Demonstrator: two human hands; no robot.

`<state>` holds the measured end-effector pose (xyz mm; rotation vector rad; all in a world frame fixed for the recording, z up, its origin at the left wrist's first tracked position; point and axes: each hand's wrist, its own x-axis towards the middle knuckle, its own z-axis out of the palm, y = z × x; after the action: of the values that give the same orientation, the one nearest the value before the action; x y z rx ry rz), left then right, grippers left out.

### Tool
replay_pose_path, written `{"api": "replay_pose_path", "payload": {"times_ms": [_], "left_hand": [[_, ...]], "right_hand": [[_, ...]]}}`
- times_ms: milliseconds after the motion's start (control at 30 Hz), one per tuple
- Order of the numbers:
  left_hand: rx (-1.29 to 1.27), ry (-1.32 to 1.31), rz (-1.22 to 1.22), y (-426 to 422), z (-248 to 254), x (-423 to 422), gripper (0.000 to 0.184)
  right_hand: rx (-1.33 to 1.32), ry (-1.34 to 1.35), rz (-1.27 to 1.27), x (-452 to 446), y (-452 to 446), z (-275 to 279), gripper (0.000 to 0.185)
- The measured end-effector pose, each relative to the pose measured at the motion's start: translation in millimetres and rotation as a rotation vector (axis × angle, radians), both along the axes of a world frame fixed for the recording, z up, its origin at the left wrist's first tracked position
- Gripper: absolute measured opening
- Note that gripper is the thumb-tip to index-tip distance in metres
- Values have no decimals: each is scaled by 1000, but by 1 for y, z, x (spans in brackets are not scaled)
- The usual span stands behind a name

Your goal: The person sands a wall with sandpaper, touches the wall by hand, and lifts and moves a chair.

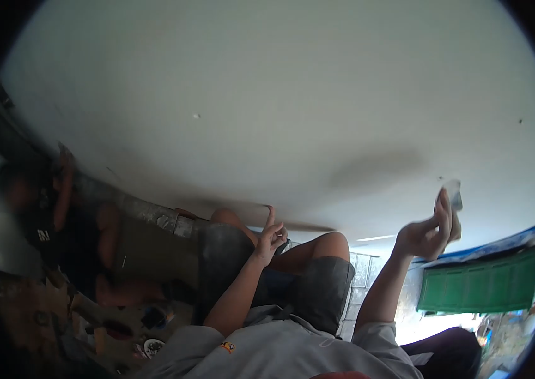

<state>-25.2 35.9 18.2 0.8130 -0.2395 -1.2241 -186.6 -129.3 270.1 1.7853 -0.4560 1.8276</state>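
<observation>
A broad pale, smooth surface (248, 101) fills most of the view in front of me. My left hand (269, 241) is low at the middle with its index finger stretched out, the tip at or very near the surface. Its other fingers are loosely bent, and I see nothing held in it. Farther right, my right hand (428, 234) is raised against the surface, fingers together around a small flat grey piece (457, 194). Blur hides whether that piece is sandpaper or a blade. Dark spots and small marks dot the surface near it.
Another person (59, 221) in dark clothes works at the left, one hand at the same surface. Grey blocks (359, 278) form a low wall below. A green panel (479, 284) hangs at the right. A round dish (152, 347) and other items lie on the floor at lower left.
</observation>
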Motion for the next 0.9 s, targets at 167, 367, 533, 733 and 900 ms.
{"api": "replay_pose_path", "payload": {"times_ms": [167, 367, 533, 733, 900], "left_hand": [[-29, 43, 11, 0, 5, -2, 83], [-48, 49, 29, -6, 0, -2, 92], [-44, 76, 66, -7, 10, -1, 92], [-23, 25, 33, -8, 10, -1, 97], [180, -353, 172, -44, -68, -33, 78]], "right_hand": [[264, 522, 65, 48, 53, -37, 17], [67, 106, 122, 45, 18, -10, 10], [39, 72, 363, 53, 18, 3, 11], [570, 690, 326, 37, 70, -105, 20], [1776, -15, 959, 46, 97, -232, 20]]}}
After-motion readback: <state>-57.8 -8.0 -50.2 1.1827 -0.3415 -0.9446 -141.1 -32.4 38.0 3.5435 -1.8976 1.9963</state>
